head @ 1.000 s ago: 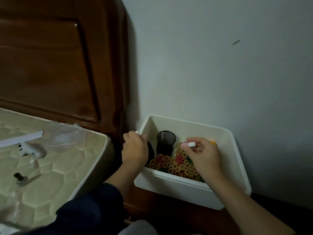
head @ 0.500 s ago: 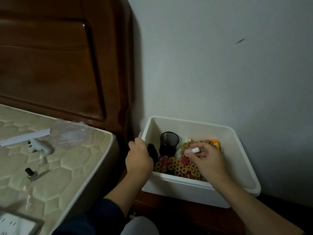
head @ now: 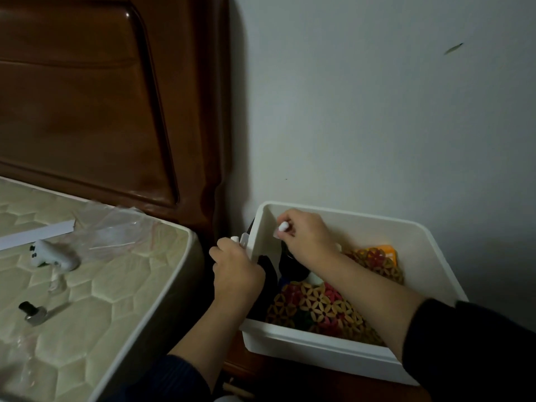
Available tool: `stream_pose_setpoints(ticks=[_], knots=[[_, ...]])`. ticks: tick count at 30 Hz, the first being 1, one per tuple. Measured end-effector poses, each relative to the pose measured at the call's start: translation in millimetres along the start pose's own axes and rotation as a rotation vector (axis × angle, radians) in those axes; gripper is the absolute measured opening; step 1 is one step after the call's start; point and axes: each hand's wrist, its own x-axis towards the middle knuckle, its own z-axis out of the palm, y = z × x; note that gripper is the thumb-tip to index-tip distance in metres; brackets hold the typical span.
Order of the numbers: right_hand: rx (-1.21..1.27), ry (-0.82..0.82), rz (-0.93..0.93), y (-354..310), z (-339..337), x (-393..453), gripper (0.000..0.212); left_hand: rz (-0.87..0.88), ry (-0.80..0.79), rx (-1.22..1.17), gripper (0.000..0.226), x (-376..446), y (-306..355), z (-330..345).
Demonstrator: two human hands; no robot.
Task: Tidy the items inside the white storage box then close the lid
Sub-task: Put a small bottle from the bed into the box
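Observation:
The open white storage box (head: 342,348) stands on a dark wooden stand between the bed and the wall. Inside lie woven flower-pattern mats (head: 319,307), an orange item (head: 387,250), a black cup (head: 291,269) mostly hidden by my arm, and a dark object (head: 265,271) at the left wall. My left hand (head: 236,274) grips the box's left rim, with a small white thing poking out above its fingers. My right hand (head: 304,235) reaches across to the far left corner, pinching a small white cylinder (head: 283,226). No lid is in view.
A quilted mattress (head: 95,300) fills the left, carrying a white strip (head: 37,234), clear plastic wrap (head: 116,230), a small white gadget (head: 49,253) and a dark metal knob (head: 32,311). A brown wooden headboard (head: 101,97) rises behind. A plain wall (head: 377,111) backs the box.
My right hand has moved the small white cylinder from above the mats to the box's far left corner. My left hand stays on the left rim. The view has shifted closer.

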Motion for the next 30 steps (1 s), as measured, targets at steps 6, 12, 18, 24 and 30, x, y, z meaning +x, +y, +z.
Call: stream_pose_setpoints(ticks=[6,12,18,24,30], knots=[[-0.474,-0.131,-0.102,1,44,25,0.008,-0.063,-0.027,-0.05,0.054,6,-7,4],[-0.637,-0.201,-0.055,22,62,35,0.016,-0.069,-0.039,-0.077,0.054,9,-10,5],[-0.68,-0.169,0.007,23,78,43,0.028,-0.086,-0.058,-0.073,0.054,10,-10,4],[-0.77,-0.174,0.037,21,87,44,0.033,-0.096,-0.072,-0.088,0.054,10,-10,3],[-0.774,-0.148,0.036,24,90,40,0.036,-0.09,-0.067,-0.089,0.051,10,-9,4]])
